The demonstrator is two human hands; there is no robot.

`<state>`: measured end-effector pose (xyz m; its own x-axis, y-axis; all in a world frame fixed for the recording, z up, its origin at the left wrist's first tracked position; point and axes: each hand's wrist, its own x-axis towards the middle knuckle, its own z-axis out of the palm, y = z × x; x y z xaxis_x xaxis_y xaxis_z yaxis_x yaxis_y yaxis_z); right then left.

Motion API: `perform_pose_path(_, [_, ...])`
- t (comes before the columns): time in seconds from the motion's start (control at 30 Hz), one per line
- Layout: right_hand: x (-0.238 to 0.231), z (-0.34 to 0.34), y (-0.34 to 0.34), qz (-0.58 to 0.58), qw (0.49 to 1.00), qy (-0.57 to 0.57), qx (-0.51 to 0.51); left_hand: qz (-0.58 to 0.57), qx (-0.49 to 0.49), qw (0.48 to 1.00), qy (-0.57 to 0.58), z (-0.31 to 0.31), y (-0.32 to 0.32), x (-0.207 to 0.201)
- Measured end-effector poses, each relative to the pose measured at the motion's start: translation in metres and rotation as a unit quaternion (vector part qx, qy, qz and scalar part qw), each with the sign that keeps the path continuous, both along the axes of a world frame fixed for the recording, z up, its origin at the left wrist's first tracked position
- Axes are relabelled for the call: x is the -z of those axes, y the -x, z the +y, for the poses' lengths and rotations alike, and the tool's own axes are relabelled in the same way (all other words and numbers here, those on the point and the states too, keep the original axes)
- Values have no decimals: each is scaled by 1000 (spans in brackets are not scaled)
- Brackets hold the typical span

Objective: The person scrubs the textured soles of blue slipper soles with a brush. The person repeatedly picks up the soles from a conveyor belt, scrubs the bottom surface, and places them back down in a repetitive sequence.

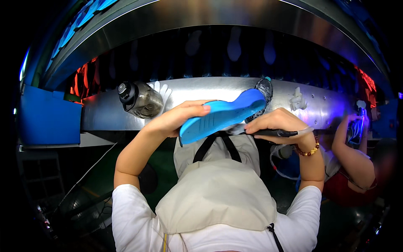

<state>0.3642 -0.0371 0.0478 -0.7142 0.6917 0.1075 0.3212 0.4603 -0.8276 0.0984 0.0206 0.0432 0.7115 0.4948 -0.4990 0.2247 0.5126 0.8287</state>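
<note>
My left hand (178, 115) is closed round the heel end of a bright blue shoe sole (222, 115), thumb on top. The sole is tilted, its hollow side facing me. In my right hand (279, 121) is a black-handled brush (275, 132), gripped like a pen, with a clear tube running from its back end. Its pale bristles are just under the sole's lower edge; I cannot tell whether they touch it. Behind the sole, a dark grey speckled shoe upper (264, 89) lies on the metal bench (197, 88), partly hidden.
A dark-lidded clear bottle (145, 101) lies at the bench's left, beside a white glove (163, 90). A crumpled white thing (298, 100) rests on the right. Beyond, soles (234, 44) stand in a dark opening under a metal hood (201, 17). A co-worker (352, 155) works at far right.
</note>
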Motion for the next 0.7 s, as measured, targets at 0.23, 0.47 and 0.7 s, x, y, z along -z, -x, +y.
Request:
perform_pose_path(0.23, [5,-9,25,219,940,210,159,-204,-118,945,225,-1,-12,26])
perform_pose_path(0.47, [65,16,-3,263,815,1,517,-238,-130,942,198,2,-12,35])
perform_pose_path(0.7, [56,-36,14,483,830,149,235,-229,-137,963,-41,18,1,-12])
